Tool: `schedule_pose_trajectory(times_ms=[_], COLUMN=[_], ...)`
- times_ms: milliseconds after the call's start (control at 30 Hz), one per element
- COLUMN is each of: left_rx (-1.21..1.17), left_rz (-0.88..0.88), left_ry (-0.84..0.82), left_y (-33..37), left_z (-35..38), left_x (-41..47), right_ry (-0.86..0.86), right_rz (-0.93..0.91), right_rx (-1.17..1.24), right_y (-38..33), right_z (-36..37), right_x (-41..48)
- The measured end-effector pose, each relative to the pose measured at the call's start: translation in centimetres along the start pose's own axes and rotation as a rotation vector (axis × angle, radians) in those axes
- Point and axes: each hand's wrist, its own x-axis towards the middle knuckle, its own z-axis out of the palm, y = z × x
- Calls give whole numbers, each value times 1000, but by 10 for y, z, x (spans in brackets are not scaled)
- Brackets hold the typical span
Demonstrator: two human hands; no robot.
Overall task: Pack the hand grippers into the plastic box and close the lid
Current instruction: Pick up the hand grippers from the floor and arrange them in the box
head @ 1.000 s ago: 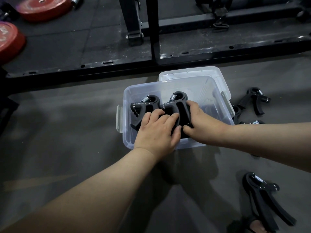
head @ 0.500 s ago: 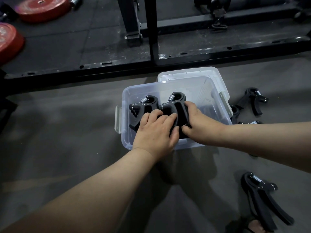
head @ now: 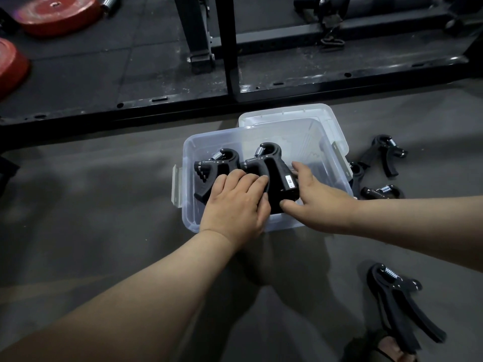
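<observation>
A clear plastic box (head: 188,152) stands on the grey floor, and its lid (head: 287,113) lies under its far side. Inside, two black hand grippers stand side by side, one on the left (head: 224,160) and one on the right (head: 269,155). My left hand (head: 235,205) lies over their handles, with its fingers curled on the right one. My right hand (head: 316,199) brackets the same gripper's handle between thumb and fingers. Three more grippers lie loose on the floor to the right (head: 384,155), (head: 379,192), (head: 397,296).
A black rack post (head: 227,48) and its base rail (head: 313,84) run just behind the box. Red weight plates (head: 57,14), (head: 10,66) lie at the far left. A sandalled foot (head: 389,348) shows at the bottom right, beside the nearest loose gripper.
My right hand has slid slightly to the right along the handle, uncovering a small label on it. My left hand and the box stay where they were.
</observation>
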Motion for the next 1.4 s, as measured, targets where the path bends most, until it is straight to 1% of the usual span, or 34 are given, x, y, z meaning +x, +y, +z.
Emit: schedule_pose_trajectory(times_ms=[100,267,367,500,700,767,800,833,867,900,933,967,1000,1033,1067,1133,1200,1300,1333,1400], left_rx=[7,35,31,30,34,32,33,36,37,39,39,40,42,44,44,44,44,40,38,31], left_rz=[19,63,66,79,73,69,67,64,63,64,65,64,62,61,61,64,68,70,72,73], left_ry=[6,7,1,-2,6,12,14,16,18,17,14,8,3,0,-1,4,11,5,3,2], left_y=[0,2,6,13,17,17,17,17,17,17,17,17,17,18,18,18,17,18,18,18], left_z=[1,2,3,6,6,6,6,6,6,5,5,5,4,4,4,4,4,4,4,4], left_x=[2,5,9,15,16,17,16,16,15,15,14,14,14,14,14,15,14,14,14,14], right_ry=[-48,-65,-90,-89,88,248,359,468,561,626,648,603,489,333,173,-74,-199,-266,-275,-220], right_rz=[13,80,56,23,-109,-193,-261,-289,-239,-118,47,225,393,513,568,544,445,360,366,419], right_rx=[-2,110,58,72,104,100,69,44,35,36,26,3,-28,-80,-143,-228,-274,-336,-334,-374], right_y=[5,6,8,20,47,59,69,81,95,110,127,146,165,180,192,206,209,203,198,189], right_z=[-6,-23,-25,-26,-28,-38,-43,-48,-54,-59,-64,-67,-68,-66,-62,-44,-17,21,28,36], right_x=[-2,2,-5,-12,-19,-19,-16,-11,-4,3,12,20,27,30,30,25,18,15,15,15])
